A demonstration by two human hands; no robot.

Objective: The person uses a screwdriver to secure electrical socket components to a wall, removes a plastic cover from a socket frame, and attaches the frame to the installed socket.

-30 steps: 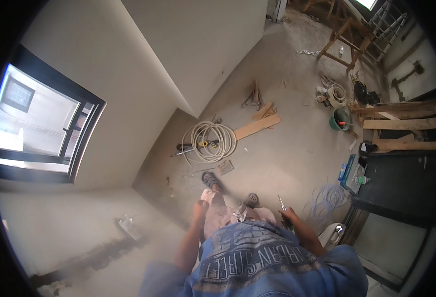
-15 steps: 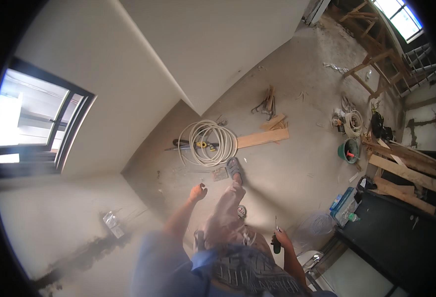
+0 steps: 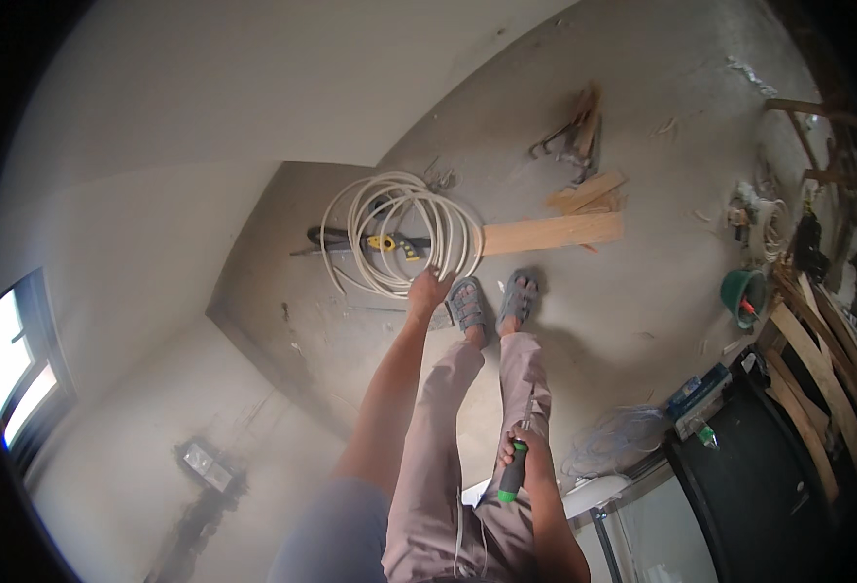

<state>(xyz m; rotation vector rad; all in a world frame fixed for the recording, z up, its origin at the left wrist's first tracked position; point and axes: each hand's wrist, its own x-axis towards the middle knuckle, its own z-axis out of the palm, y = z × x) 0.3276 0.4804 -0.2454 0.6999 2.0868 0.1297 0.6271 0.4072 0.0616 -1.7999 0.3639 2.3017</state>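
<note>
A loose coil of off-white cable or hose (image 3: 358, 219) lies on the floor ahead of my feet. My left hand (image 3: 429, 291) reaches down to its near edge, fingers curled at the strands; the fingertips are partly hidden. A yellow-and-black tool (image 3: 382, 242) shows through the loops, its kind not clear. Low in front of my right thigh, my right hand (image 3: 533, 459) is closed around a screwdriver (image 3: 512, 476) with a black and green handle, its metal shaft pointing up and away from me.
A flat wooden board (image 3: 550, 233) extends right from the coil, with scrap wood (image 3: 589, 194) beyond it. At right stand a green bucket (image 3: 742, 296), stacked planks (image 3: 807, 360) and a black surface (image 3: 749, 486). Clear wrapped material (image 3: 615, 442) lies nearby. Walls rise at left.
My left hand has moved forward and down onto the coil, from empty air nearer me. My view has shifted; both feet now stand by the board. The screwdriver stays in my right hand.
</note>
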